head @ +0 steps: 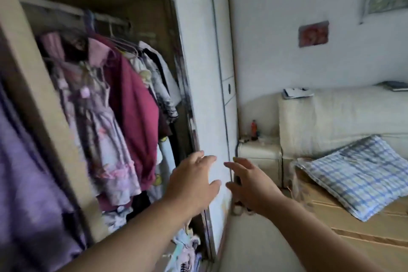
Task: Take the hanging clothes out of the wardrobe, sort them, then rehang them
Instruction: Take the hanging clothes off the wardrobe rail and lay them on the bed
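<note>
The wardrobe stands open on the left, its white door (205,73) upright in the middle of the view. On the rail (72,11) hang several clothes: a maroon top (134,104), a lilac floral dress (103,130) and pale patterned garments (159,77) behind them. A purple garment (26,183) fills the near left edge. My left hand (194,181) reaches forward with fingers spread in front of the door's lower part, holding nothing. My right hand (249,183) is beside it, fingers loosely extended near the door's edge, also empty.
Folded and loose clothes (185,247) lie at the wardrobe bottom. To the right is a bed with a wooden mat (353,234) and a blue checked pillow (357,174). A white nightstand (260,154) carrying a red bottle (254,128) stands beside the cream headboard (342,117).
</note>
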The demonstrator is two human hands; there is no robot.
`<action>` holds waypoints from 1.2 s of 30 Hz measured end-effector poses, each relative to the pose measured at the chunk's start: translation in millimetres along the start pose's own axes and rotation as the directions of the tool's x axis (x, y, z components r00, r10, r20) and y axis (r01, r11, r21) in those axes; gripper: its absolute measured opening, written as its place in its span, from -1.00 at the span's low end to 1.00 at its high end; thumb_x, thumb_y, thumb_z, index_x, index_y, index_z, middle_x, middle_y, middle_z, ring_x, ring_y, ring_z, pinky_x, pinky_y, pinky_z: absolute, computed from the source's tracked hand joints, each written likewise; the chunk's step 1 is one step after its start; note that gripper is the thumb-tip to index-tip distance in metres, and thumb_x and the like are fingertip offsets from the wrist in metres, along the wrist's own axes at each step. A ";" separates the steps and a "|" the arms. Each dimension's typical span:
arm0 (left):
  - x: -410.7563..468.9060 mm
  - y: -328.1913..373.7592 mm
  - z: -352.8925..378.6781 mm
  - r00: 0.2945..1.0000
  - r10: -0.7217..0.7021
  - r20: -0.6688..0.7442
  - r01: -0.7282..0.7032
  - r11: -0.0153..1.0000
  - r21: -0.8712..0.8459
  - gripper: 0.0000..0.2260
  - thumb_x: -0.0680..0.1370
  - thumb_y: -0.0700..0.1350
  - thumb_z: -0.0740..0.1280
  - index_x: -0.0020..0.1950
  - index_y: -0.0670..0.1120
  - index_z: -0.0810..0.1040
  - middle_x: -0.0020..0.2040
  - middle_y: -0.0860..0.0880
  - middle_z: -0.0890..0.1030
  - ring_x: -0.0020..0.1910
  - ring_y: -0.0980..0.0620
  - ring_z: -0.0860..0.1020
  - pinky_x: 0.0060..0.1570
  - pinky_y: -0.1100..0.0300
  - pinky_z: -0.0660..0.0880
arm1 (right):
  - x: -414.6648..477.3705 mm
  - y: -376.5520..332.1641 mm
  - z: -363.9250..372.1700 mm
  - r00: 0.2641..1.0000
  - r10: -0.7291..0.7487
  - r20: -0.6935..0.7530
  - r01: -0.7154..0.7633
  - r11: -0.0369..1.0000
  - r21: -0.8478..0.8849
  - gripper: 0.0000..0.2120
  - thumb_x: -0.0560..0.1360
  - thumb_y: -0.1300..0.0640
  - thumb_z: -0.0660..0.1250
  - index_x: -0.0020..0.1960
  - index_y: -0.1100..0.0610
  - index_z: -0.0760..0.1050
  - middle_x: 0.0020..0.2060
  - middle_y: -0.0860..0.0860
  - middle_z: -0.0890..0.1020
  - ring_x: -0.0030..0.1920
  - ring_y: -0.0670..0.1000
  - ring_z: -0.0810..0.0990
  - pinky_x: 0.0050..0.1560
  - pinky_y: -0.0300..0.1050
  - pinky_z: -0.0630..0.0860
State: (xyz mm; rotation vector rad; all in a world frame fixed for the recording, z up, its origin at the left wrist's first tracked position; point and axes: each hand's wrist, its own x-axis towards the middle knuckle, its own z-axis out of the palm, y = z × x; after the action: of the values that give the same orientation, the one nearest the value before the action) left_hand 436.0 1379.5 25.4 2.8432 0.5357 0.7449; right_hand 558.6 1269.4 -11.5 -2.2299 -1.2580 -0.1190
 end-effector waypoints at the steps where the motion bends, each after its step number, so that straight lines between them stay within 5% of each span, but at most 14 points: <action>1: 0.9 -14.4 -16.3 0.998 -0.014 -0.059 0.015 1.000 0.022 -0.48 0.48 0.07 0.31 0.44 0.11 0.31 0.49 0.02 0.23 0.45 0.03 0.24 0.40 0.15 0.23 | 17.9 -19.3 2.7 0.999 -0.045 -0.002 0.045 0.999 0.005 -0.48 0.51 -0.06 0.27 0.44 -0.15 0.24 0.47 -0.07 0.23 0.39 0.00 0.34 0.37 -0.15 0.29; 8: 16.7 -77.1 -129.2 0.913 -0.066 -0.402 0.176 0.954 0.243 -0.54 0.48 0.09 0.28 0.38 0.11 0.38 0.42 0.04 0.33 0.39 0.02 0.31 0.37 0.10 0.28 | 115.6 -144.9 6.2 0.927 -0.366 -0.086 0.374 0.920 0.119 -0.51 0.50 -0.07 0.24 0.42 -0.10 0.30 0.41 -0.05 0.31 0.34 0.01 0.39 0.32 -0.07 0.36; 12: 37.2 -93.9 -191.7 0.790 0.090 -0.607 0.266 0.841 0.471 -0.59 0.33 0.04 0.29 0.17 0.03 0.57 0.26 -0.09 0.51 0.34 -0.17 0.38 0.32 -0.10 0.35 | 169.0 -194.6 1.9 0.849 -0.499 -0.176 0.526 0.831 0.179 -0.49 0.46 -0.07 0.26 0.40 -0.07 0.32 0.35 -0.04 0.38 0.32 0.03 0.41 0.28 -0.01 0.41; 17: 64.2 -101.5 -253.9 0.624 0.157 -0.765 0.441 0.737 0.512 -0.47 0.35 -0.08 0.41 0.33 -0.02 0.45 0.43 -0.15 0.34 0.47 -0.19 0.15 0.42 -0.06 0.13 | 244.4 -222.8 -21.1 0.769 -0.594 -0.238 0.637 0.746 0.194 -0.48 0.50 -0.05 0.30 0.43 -0.07 0.28 0.38 -0.04 0.34 0.34 0.00 0.38 0.34 -0.05 0.35; 23: 90.7 -102.2 -290.2 0.494 0.098 -0.864 0.626 0.649 0.432 -0.27 0.47 -0.17 0.35 0.55 -0.10 0.05 0.57 -0.10 -0.09 0.54 -0.07 -0.04 0.45 0.07 0.05 | 332.1 -244.3 -52.2 0.710 -0.657 -0.252 0.701 0.691 0.175 -0.47 0.50 -0.02 0.30 0.44 0.02 0.29 0.36 0.03 0.38 0.32 0.05 0.41 0.30 -0.12 0.36; 29: 90.6 -107.1 -287.9 0.400 0.144 -0.905 0.676 0.621 0.398 -0.27 0.41 -0.23 0.37 0.52 -0.21 0.12 0.53 -0.18 0.09 0.50 -0.09 0.12 0.39 0.21 0.08 | 392.1 -269.3 -73.4 0.720 -0.675 -0.162 0.694 0.703 0.156 -0.47 0.54 0.02 0.24 0.46 0.13 0.24 0.39 0.15 0.36 0.35 0.14 0.37 0.28 -0.15 0.32; 33: 93.0 -106.8 -287.5 0.381 0.190 -0.905 0.717 0.557 0.419 -0.32 0.40 -0.16 0.30 0.49 -0.24 0.18 0.49 -0.24 0.19 0.44 -0.06 0.16 0.31 0.50 -0.06 | 427.4 -283.2 -70.4 0.725 -0.679 -0.114 0.688 0.712 0.140 -0.70 0.58 0.10 0.18 0.24 0.22 0.45 0.18 0.17 0.52 0.20 0.16 0.48 0.07 -0.13 0.39; 36: 94.7 -104.1 -283.9 0.366 0.146 -0.919 0.754 0.532 0.385 -0.31 0.48 -0.20 0.31 0.54 -0.13 0.08 0.54 -0.12 0.08 0.49 0.01 0.10 0.30 0.43 -0.01 | 449.8 -298.8 -58.5 0.743 -0.660 -0.109 0.666 0.713 0.218 -0.75 0.56 0.06 0.20 0.11 0.21 0.50 -0.06 0.15 0.56 0.08 0.19 0.56 -0.08 -0.12 0.41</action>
State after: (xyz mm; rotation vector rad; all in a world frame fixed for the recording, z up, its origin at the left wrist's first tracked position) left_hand 339.9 1527.7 288.5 2.2976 2.0610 2.4744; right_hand 576.9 1698.5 321.0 -1.4668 -1.9018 -0.2470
